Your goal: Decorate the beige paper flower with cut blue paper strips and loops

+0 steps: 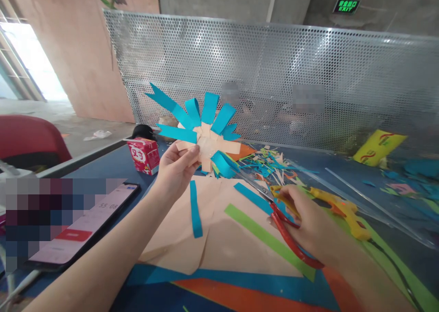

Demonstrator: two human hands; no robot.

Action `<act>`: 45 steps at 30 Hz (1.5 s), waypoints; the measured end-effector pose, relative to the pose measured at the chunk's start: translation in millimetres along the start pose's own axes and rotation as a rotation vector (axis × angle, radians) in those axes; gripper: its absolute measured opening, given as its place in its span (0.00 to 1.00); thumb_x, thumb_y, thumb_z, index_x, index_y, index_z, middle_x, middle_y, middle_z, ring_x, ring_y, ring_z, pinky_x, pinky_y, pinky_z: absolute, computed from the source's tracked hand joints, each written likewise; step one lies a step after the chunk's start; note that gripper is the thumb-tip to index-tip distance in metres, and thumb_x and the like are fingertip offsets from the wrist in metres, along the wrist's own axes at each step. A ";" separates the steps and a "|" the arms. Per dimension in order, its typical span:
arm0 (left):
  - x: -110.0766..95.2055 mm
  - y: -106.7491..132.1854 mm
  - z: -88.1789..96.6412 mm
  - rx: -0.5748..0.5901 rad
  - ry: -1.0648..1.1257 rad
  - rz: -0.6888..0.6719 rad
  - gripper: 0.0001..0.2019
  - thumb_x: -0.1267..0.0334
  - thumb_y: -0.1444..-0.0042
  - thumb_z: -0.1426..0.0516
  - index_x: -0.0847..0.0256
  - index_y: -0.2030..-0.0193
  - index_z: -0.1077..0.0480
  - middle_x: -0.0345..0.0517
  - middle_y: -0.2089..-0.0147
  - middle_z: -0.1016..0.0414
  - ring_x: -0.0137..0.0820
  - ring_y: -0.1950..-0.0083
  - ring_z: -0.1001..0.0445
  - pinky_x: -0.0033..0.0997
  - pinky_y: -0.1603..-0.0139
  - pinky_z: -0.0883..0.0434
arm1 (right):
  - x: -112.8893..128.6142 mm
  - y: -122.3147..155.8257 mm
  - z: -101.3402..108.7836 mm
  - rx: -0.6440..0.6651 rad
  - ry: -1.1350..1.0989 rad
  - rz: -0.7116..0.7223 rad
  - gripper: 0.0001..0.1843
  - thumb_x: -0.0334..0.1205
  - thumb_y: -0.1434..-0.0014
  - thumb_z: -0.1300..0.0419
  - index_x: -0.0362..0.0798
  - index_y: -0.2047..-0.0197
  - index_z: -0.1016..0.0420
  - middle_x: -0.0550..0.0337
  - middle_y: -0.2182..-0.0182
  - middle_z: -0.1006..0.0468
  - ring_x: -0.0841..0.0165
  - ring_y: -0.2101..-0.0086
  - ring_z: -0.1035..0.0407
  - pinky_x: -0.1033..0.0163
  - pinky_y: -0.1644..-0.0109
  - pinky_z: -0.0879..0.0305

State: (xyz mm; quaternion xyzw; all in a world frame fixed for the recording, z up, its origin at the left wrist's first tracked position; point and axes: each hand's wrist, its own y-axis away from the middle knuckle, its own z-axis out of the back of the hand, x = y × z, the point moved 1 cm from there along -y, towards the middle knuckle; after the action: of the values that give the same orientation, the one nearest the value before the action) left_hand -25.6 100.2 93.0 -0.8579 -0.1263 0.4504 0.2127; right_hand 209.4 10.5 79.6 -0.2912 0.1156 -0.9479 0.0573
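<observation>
My left hand [180, 165] pinches a paper rosette [209, 145], with a pale centre and blue strips fanned round it. Some strips are folded into loops; others end in notched tips. In my right hand [305, 216] is a pair of scissors [286, 236] with red handles. Its blades point up and left, their tips by the lowest blue loop [224, 164]; I cannot tell whether they touch it. Beneath lie sheets of pale paper [212, 252], a narrow blue strip [195, 211] and a green strip [264, 236].
A yellow hot glue gun [346, 211] with a cord lies right of my right hand. Paper scraps [270, 161] are heaped behind. Clear glue sticks [377, 207] lie at right, near a yellow packet [380, 147]. Leftward are a phone [99, 216] and a red box [143, 155]. A perforated metal screen [257, 74] stands behind.
</observation>
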 end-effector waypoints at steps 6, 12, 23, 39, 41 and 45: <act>0.2 0.4 -0.9 -0.001 0.006 0.011 0.05 0.70 0.56 0.40 0.63 0.75 0.34 0.37 0.80 0.32 0.24 0.75 0.32 0.25 0.73 0.31 | 0.2 0.4 0.7 0.005 -0.024 0.002 0.17 0.53 0.53 0.46 0.52 0.64 0.42 0.59 0.65 0.29 0.63 0.63 0.33 0.63 0.66 0.37; -0.5 0.7 -2.5 -0.011 0.015 0.026 0.05 0.70 0.56 0.40 0.63 0.76 0.34 0.36 0.81 0.34 0.23 0.76 0.33 0.25 0.72 0.32 | -2.5 -2.4 2.1 0.069 0.011 0.025 0.17 0.52 0.53 0.44 0.51 0.65 0.42 0.59 0.68 0.28 0.64 0.67 0.32 0.64 0.68 0.37; 0.7 0.7 -1.9 -0.021 0.040 0.051 0.06 0.71 0.57 0.39 0.63 0.77 0.34 0.35 0.82 0.35 0.22 0.77 0.33 0.22 0.73 0.32 | 0.3 -1.7 4.2 0.058 0.027 0.052 0.15 0.51 0.52 0.45 0.51 0.67 0.41 0.61 0.71 0.30 0.67 0.71 0.34 0.65 0.71 0.38; 1.4 1.9 -4.0 -0.068 0.058 0.081 0.06 0.71 0.59 0.38 0.64 0.78 0.34 0.34 0.84 0.37 0.21 0.78 0.34 0.22 0.72 0.31 | -3.3 -1.1 2.0 0.063 0.002 0.041 0.17 0.49 0.53 0.44 0.51 0.63 0.42 0.57 0.65 0.29 0.64 0.64 0.33 0.62 0.65 0.36; 1.3 1.7 -4.3 -0.061 0.063 0.078 0.06 0.71 0.59 0.39 0.64 0.78 0.34 0.33 0.85 0.38 0.21 0.79 0.35 0.21 0.72 0.32 | -2.0 -0.5 1.7 0.054 -0.001 0.035 0.17 0.50 0.53 0.44 0.51 0.63 0.42 0.57 0.65 0.30 0.63 0.64 0.33 0.61 0.64 0.36; 1.1 1.2 -5.2 -0.065 0.069 0.076 0.07 0.71 0.59 0.38 0.64 0.79 0.35 0.33 0.84 0.38 0.20 0.79 0.35 0.20 0.73 0.32 | 0.9 1.3 -0.1 0.003 -0.027 0.036 0.16 0.51 0.52 0.46 0.50 0.64 0.41 0.56 0.66 0.29 0.62 0.64 0.33 0.60 0.65 0.37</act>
State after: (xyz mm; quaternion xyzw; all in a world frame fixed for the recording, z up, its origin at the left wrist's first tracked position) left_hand -20.6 98.3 94.3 -0.8836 -0.1009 0.4238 0.1717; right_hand 208.7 9.1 79.7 -0.3019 0.1189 -0.9428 0.0765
